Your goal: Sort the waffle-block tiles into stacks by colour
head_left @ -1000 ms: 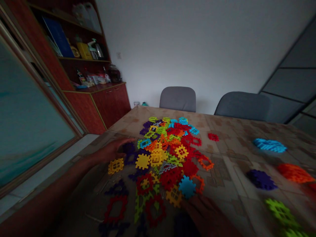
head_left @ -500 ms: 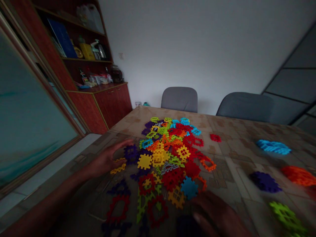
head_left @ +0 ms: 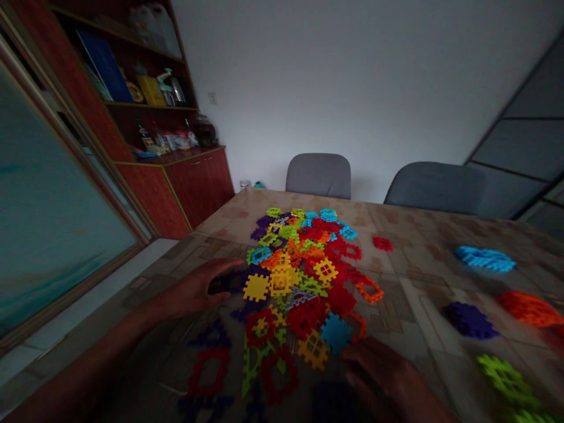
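A heap of flat, toothed plastic pieces [head_left: 304,276] in many colours lies on the patterned table [head_left: 409,276]. My left hand [head_left: 198,289] is at the heap's left edge, its fingers curled over a dark purple piece [head_left: 227,283]. Beside its fingertips lies a yellow square piece [head_left: 255,287]. My right hand [head_left: 381,376] rests low on the table at the heap's near right corner, dim and in shadow, with its fingers loosely spread and nothing seen in them. A blue piece [head_left: 335,332] lies just beyond its fingertips.
Separate one-colour heaps sit to the right: blue [head_left: 484,258], orange [head_left: 529,308], purple [head_left: 469,320] and green [head_left: 506,379]. A lone red piece [head_left: 381,242] lies apart. Two grey chairs [head_left: 318,175] [head_left: 436,188] stand behind the table, a red cabinet [head_left: 176,182] to the left.
My left hand lifted a yellow piece at the heap's left edge, and that piece is now out of sight. The hand has closed over the purple piece. My right hand shifted slightly.
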`<state>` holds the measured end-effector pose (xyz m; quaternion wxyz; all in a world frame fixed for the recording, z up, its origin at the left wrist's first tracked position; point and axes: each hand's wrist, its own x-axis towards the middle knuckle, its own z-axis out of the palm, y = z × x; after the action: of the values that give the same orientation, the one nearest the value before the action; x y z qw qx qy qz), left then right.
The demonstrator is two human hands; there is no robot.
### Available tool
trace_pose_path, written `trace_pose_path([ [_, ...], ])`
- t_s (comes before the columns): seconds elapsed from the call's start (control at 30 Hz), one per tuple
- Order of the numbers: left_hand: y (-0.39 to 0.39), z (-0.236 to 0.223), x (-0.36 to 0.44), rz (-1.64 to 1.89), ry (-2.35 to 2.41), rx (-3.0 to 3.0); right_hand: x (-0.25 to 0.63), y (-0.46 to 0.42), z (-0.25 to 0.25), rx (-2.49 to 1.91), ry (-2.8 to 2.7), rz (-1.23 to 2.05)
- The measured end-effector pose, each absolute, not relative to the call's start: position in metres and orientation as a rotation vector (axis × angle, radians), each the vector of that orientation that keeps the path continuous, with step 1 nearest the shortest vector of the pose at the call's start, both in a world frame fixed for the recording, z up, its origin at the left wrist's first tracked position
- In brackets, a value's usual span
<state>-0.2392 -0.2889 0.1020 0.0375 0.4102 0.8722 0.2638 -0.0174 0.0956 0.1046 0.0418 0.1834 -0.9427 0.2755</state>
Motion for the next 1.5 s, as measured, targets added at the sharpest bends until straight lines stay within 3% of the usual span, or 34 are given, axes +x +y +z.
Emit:
trace_pose_path([
  [0.47, -0.267, 0.115, -0.232, 1.056, 2.718, 1.137, -0.018, 0.095, 0.107, 0.582, -2.898, 0.805],
  [0.77, -0.257, 0.128, -0.203, 0.95, 2.487, 1.304, -0.019, 0.092, 0.113, 0.636, -2.922, 0.846],
  [1.1, -0.215, 0.132, -0.289, 1.094, 2.679, 1.323, -0.021, 0.094, 0.109, 0.622, -2.813, 0.829],
  [1.5, -0.166, 0.126, -0.351, 0.566, 2.472, 1.694, -0.02, 0.093, 0.112, 0.587, -2.9, 0.878],
])
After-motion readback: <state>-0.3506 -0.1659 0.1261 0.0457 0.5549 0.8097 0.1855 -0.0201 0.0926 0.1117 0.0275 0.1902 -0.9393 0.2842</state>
